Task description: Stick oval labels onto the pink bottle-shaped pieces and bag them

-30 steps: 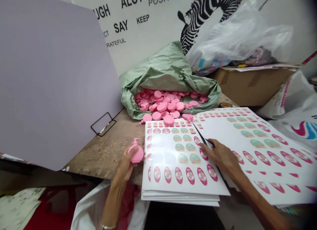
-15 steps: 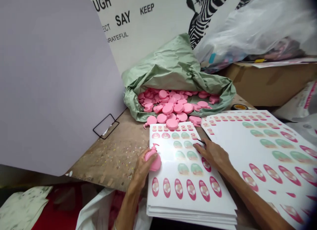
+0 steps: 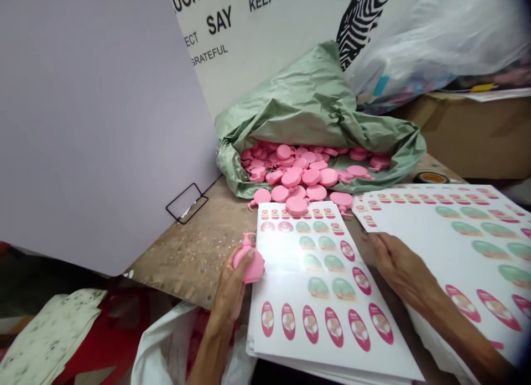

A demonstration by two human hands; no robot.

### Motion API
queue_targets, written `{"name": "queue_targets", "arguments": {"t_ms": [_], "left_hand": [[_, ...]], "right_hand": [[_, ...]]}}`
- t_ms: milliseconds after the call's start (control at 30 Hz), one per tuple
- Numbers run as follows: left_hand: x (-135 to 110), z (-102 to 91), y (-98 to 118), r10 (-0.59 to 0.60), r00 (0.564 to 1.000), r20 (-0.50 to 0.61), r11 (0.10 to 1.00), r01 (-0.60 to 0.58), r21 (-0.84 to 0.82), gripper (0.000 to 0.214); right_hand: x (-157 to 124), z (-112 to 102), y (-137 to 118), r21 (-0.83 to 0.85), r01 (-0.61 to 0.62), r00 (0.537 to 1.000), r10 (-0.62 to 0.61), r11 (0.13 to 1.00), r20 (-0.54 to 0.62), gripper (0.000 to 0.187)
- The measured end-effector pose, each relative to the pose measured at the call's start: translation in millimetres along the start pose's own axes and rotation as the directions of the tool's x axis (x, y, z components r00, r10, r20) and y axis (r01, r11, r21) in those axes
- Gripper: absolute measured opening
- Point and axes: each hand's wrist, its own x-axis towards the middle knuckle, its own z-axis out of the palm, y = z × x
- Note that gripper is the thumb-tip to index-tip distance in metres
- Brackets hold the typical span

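Observation:
My left hand (image 3: 232,285) is closed on a small pink pump-bottle piece (image 3: 249,261), at the left edge of a stack of white sticker sheets (image 3: 290,274) printed with pink and green oval labels. My right hand (image 3: 394,263) lies between that stack and a second spread of sticker sheets (image 3: 452,246) on the right, fingers stretched toward the gap. I cannot see anything in it. Beyond the sheets, an open green plastic bag (image 3: 315,114) spills several pink pieces (image 3: 302,175) onto the worn wooden table (image 3: 194,252).
A large lilac board (image 3: 91,114) on a black wire stand (image 3: 186,202) leans at the left. A cardboard box (image 3: 468,136) and clear plastic bags (image 3: 435,36) stand at the back right. A white bag (image 3: 161,346) and red surface lie below the table's edge.
My left hand carried the pink piece onto the sheet stack, then back to its left edge. My right hand left the sheet and slid right, into the gap. The view shifted.

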Motion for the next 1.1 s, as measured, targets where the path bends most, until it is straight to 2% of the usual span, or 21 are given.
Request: {"name": "queue_targets", "arguments": {"t_ms": [67,167,267,333,433,533,600,700,800,933,1100], "left_hand": [[3.5,4.6,7.3,-0.036,0.999,0.006,0.993,0.037,-0.116,0.049],[16.8,18.2,8.9,-0.090,0.995,0.049,0.972,0.099,-0.213,0.042],[32.5,32.4,-2.1,-0.131,0.984,0.118,0.967,0.153,-0.205,0.036],[39.0,37.6,-11.9,-0.157,0.977,0.147,0.963,0.185,-0.197,0.039],[41.1,37.7,-20.7,-0.144,0.977,0.155,0.961,0.175,-0.213,0.042],[40.5,34.3,-17.5,-0.137,0.978,0.154,0.970,0.165,-0.181,0.043],[43.5,34.8,-11.9,-0.136,0.976,0.173,0.979,0.160,-0.128,0.044],[54.7,42.0,-7.8,-0.116,0.969,0.218,0.988,0.135,-0.072,0.044],[67.6,51.9,-12.4,-0.099,0.974,0.205,0.994,0.107,-0.026,0.045],[76.1,56.6,-19.2,-0.101,0.974,0.202,0.994,0.106,-0.013,0.049],[79.3,53.2,-20.4,-0.160,0.972,0.171,0.987,0.162,-0.001,0.058]], "right_hand": [[4.7,-4.7,-10.9,0.131,0.062,0.998,-0.066,0.989,0.021,0.033],[16.3,3.6,-48.9,0.277,0.182,0.967,-0.222,0.944,0.121,0.029],[36.0,34.0,-88.7,0.345,0.265,0.915,-0.347,0.901,0.204,0.030],[54.7,58.3,-101.8,0.337,0.279,0.908,-0.361,0.899,0.213,0.026],[84.4,80.4,-96.1,0.255,0.236,0.947,-0.281,0.938,0.155,0.022],[100.3,77.3,-77.1,0.145,0.150,0.987,-0.157,0.978,0.033,0.025],[98.5,69.5,-69.0,0.101,0.139,0.990,-0.140,0.985,-0.006,0.023],[83.4,66.9,-68.3,0.061,0.260,0.965,-0.262,0.964,0.024,0.016],[68.4,79.4,-71.9,-0.047,0.392,0.920,-0.391,0.919,0.040,0.016],[60.2,96.8,-69.8,-0.202,0.427,0.898,-0.440,0.881,-0.022,0.016],[58.4,97.9,-64.9,-0.233,0.438,0.887,-0.459,0.868,-0.042,0.017]]}}
